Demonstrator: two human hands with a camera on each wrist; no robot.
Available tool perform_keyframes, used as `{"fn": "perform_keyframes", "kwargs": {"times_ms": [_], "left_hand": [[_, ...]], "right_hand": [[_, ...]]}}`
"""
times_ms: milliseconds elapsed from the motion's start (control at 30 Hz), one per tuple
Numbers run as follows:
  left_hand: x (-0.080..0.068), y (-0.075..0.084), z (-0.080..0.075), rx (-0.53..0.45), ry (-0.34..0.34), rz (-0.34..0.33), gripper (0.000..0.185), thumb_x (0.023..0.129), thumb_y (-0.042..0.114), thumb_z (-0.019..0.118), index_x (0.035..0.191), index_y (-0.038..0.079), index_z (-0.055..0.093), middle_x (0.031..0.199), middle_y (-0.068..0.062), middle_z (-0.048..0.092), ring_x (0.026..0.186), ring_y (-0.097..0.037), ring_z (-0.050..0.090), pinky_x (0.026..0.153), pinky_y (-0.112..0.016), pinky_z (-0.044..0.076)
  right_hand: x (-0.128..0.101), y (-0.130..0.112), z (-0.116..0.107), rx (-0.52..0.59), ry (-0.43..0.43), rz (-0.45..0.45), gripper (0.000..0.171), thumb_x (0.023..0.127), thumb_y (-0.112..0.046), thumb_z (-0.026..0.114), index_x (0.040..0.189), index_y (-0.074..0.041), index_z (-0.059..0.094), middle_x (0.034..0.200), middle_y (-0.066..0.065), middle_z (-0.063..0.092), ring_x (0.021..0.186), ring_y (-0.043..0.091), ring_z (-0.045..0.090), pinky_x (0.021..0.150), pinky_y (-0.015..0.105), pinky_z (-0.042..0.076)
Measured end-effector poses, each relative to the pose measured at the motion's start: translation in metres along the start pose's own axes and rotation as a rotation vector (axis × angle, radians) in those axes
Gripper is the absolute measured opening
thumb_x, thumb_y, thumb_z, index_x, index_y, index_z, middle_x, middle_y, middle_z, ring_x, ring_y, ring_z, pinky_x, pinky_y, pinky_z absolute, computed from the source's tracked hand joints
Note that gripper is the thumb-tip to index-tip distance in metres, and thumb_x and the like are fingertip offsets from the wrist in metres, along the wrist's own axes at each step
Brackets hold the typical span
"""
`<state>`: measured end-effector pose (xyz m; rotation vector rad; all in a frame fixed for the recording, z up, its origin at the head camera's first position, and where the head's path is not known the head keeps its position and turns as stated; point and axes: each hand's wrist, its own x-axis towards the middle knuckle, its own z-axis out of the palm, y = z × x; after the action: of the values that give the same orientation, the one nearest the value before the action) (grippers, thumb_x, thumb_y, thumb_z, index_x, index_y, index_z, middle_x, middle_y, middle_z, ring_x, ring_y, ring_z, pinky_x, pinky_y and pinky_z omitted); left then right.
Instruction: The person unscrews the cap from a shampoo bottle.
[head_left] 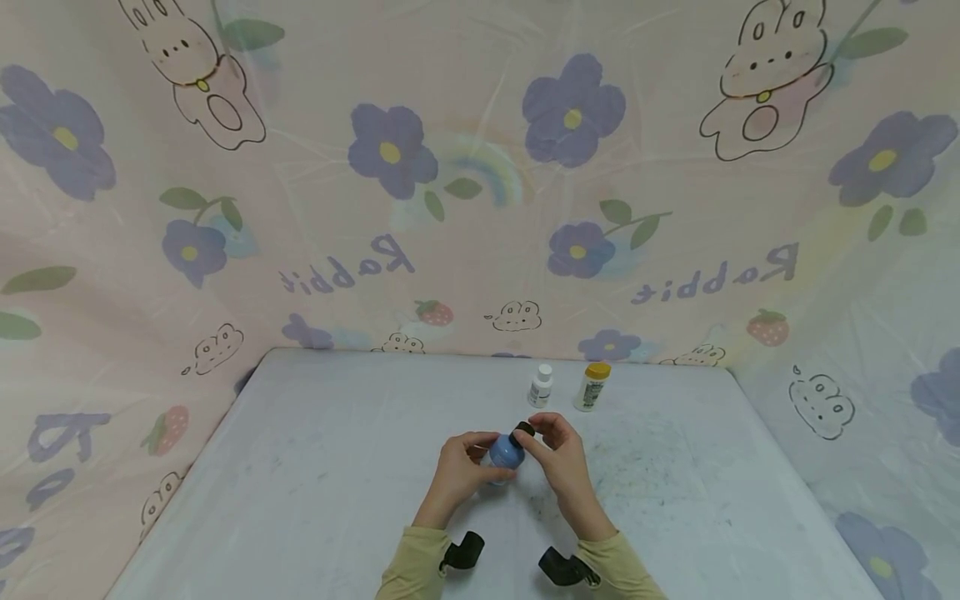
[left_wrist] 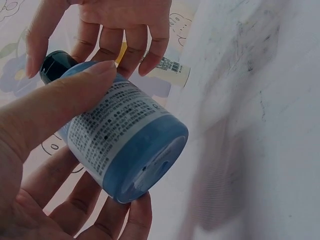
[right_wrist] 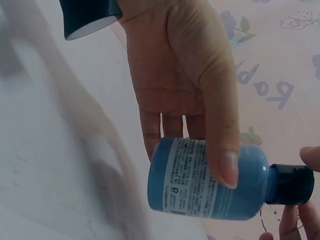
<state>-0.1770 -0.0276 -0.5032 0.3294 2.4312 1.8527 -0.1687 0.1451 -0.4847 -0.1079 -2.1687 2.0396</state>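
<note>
A blue bottle point(head_left: 507, 452) with a printed white label is held tilted above the table, its black cap point(head_left: 523, 432) pointing up and to the right. My left hand point(head_left: 461, 473) grips the bottle's body; its thumb point(left_wrist: 75, 102) lies across the label side and its fingers pass behind. On the cap side, the right hand point(head_left: 564, 460) has thumb and fingers around the black cap. The right wrist view catches just the right hand's fingertips point(right_wrist: 290, 222) at the cap point(right_wrist: 295, 184). The bottle's base point(left_wrist: 155, 167) faces the left wrist camera.
Behind the hands, a small white bottle point(head_left: 540, 387) and a yellow-capped bottle point(head_left: 592, 387) stand on the white table point(head_left: 315, 483). Patterned fabric point(head_left: 480, 208) with flowers and rabbits rises at the back and sides. Black devices point(head_left: 465, 550) are strapped at both wrists.
</note>
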Motion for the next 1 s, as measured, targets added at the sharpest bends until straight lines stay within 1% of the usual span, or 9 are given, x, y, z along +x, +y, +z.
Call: {"fn": "perform_keyframes", "kwargs": {"times_ms": [100, 233, 333, 467, 767, 1000], "left_hand": [[0.000, -0.001, 0.000, 0.001, -0.001, -0.002, 0.055, 0.064, 0.021, 0.091, 0.114, 0.011, 0.069, 0.109, 0.000, 0.066, 0.097, -0.020, 0.059, 0.088, -0.042, 0.048], [0.000, -0.001, -0.001, -0.003, -0.002, -0.003, 0.055, 0.064, 0.020, 0.091, 0.114, 0.012, 0.070, 0.109, -0.001, 0.066, 0.097, -0.021, 0.059, 0.087, -0.044, 0.048], [0.000, 0.000, -0.001, -0.008, -0.005, -0.006, 0.055, 0.064, 0.020, 0.091, 0.114, 0.012, 0.070, 0.110, -0.001, 0.066, 0.097, -0.021, 0.059, 0.087, -0.044, 0.048], [0.000, 0.000, -0.002, -0.008, -0.008, -0.014, 0.055, 0.064, 0.021, 0.091, 0.114, 0.012, 0.070, 0.110, 0.000, 0.065, 0.098, -0.021, 0.059, 0.087, -0.044, 0.048], [0.000, 0.001, -0.003, 0.000, -0.012, -0.007, 0.056, 0.064, 0.021, 0.091, 0.114, 0.011, 0.069, 0.110, -0.001, 0.066, 0.098, -0.021, 0.059, 0.087, -0.044, 0.048], [-0.001, -0.001, -0.004, 0.001, -0.010, -0.011, 0.055, 0.064, 0.022, 0.091, 0.114, 0.011, 0.070, 0.111, -0.002, 0.066, 0.098, -0.021, 0.059, 0.087, -0.043, 0.048]], "right_hand": [[-0.001, -0.004, 0.000, 0.010, -0.009, 0.018, 0.034, 0.083, -0.011, 0.076, 0.108, 0.002, 0.059, 0.104, 0.013, 0.062, 0.105, 0.026, 0.055, 0.104, 0.052, 0.029], [-0.008, -0.022, 0.001, 0.007, -0.018, 0.018, 0.030, 0.083, -0.008, 0.075, 0.106, 0.004, 0.059, 0.102, 0.015, 0.062, 0.104, 0.029, 0.055, 0.103, 0.054, 0.029], [-0.011, -0.029, 0.002, -0.009, -0.025, 0.003, 0.031, 0.084, -0.009, 0.074, 0.105, 0.006, 0.058, 0.101, 0.015, 0.062, 0.103, 0.028, 0.056, 0.101, 0.056, 0.031], [-0.012, -0.030, 0.002, -0.013, -0.026, -0.004, 0.030, 0.084, -0.009, 0.074, 0.105, 0.006, 0.059, 0.101, 0.015, 0.062, 0.103, 0.028, 0.056, 0.100, 0.057, 0.031], [-0.013, -0.033, 0.002, -0.007, -0.048, -0.011, 0.029, 0.085, -0.001, 0.071, 0.110, 0.008, 0.061, 0.103, 0.019, 0.063, 0.107, 0.033, 0.055, 0.104, 0.056, 0.028], [-0.015, -0.035, -0.001, -0.003, -0.096, -0.009, 0.030, 0.086, 0.002, 0.067, 0.116, 0.009, 0.061, 0.113, 0.020, 0.063, 0.115, 0.034, 0.050, 0.106, 0.055, 0.026]]}}
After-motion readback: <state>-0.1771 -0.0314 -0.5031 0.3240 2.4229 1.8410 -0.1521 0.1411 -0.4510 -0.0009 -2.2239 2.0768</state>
